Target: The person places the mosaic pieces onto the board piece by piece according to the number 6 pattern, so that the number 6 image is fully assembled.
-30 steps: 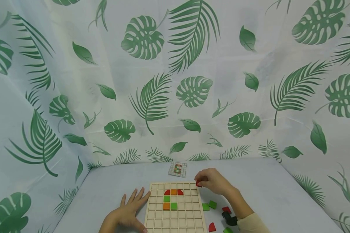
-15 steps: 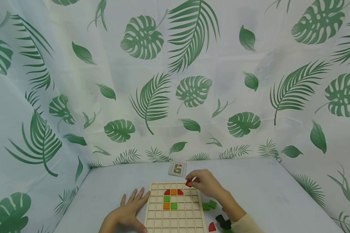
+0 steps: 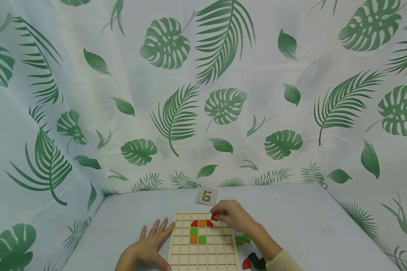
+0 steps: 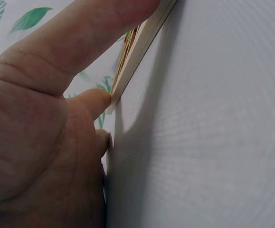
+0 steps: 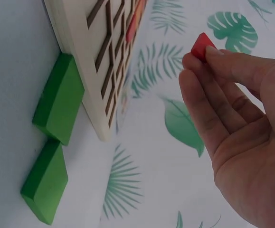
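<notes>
A red piece [image 3: 214, 216] sits pinched between the thumb and fingers of the right hand [image 3: 233, 216], held over the far part of the wooden grid board [image 3: 211, 259]; in the right wrist view, one corner of it sticks out past the thumb. Just nearer on the board, in the second row from the far edge, lie a left red quarter-round [image 3: 194, 223], an orange square [image 3: 201, 223] and a right red quarter-round [image 3: 209, 223]. A green square [image 3: 194, 231] fills the next row, below the left one, and nearer still are a second orange square [image 3: 193, 239] and, to its right, a second green square [image 3: 202, 239].

The left hand [image 3: 148, 245] has its fingers straight and spread wide, touching the board's left side. Right of the board, two green blocks [image 5: 60, 102] lie on the tabletop [image 3: 308, 222], with a loose red piece [image 3: 246, 264] nearer, beside a black device [image 3: 255, 260] at the right wrist and a pale sleeve [image 3: 284, 262]. Beyond the board's far edge lies a small printed card [image 3: 206, 196]; behind it hangs a white leaf-patterned cloth [image 3: 190, 158].
</notes>
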`<state>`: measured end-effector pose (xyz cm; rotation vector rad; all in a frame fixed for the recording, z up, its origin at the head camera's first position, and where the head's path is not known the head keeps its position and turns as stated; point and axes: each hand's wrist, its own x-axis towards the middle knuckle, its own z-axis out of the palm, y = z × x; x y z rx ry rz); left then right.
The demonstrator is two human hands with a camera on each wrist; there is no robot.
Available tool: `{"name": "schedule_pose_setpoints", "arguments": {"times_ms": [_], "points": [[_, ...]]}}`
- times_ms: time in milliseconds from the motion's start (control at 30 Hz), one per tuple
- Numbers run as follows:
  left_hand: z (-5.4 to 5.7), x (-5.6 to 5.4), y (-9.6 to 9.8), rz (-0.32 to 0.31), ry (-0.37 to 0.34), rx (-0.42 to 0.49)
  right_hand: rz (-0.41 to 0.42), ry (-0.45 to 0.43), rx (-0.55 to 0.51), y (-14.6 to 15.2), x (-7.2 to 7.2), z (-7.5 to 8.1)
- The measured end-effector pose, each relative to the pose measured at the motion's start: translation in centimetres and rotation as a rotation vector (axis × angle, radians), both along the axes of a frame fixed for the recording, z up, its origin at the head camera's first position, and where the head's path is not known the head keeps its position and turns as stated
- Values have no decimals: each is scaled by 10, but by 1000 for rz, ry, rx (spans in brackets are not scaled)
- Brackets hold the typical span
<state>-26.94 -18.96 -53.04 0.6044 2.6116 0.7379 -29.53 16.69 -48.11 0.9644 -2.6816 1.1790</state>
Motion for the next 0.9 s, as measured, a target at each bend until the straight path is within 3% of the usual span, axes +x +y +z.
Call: {"name": "schedule_pose_setpoints", "arguments": {"times_ms": [233,900], "points": [[-1,-1,-1,-2,-5,-9,52,-83,7,-6,2,-4],[-2,-1,-1,0,0,4,79,-129,79,-19,7,-12]]}}
